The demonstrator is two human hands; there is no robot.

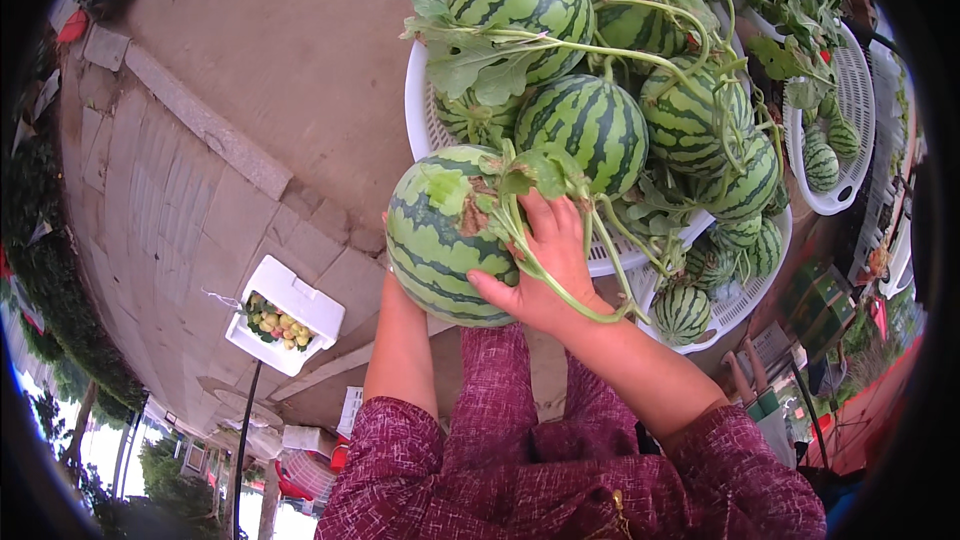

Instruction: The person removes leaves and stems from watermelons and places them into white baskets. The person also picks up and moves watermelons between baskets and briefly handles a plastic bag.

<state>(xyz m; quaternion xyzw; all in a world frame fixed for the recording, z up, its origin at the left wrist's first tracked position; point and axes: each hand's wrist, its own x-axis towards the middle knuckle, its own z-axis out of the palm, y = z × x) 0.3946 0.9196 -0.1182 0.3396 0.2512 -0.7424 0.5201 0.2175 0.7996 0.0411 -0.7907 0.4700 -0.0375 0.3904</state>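
Between my hands is a striped watermelon (440, 260) with a vine, a leaf and a dry brown leaf on top. My left hand (391, 268) holds its left side, mostly hidden behind it. My right hand (535, 265) grips its right side, thumb on the rind and fingers among the stems. Just beyond it a white perforated basket (418, 90) holds several watermelons (580, 125) with long vines and leaves. A second basket (750, 305) at the right holds smaller watermelons (680, 312).
Another white basket (840, 190) of small melons stands at far right. A white foam box (315, 290) of round fruit lies on the paving (170, 220) at left. A stone curb (210, 120) crosses the ground. Another person's legs (750, 370) show at lower right.
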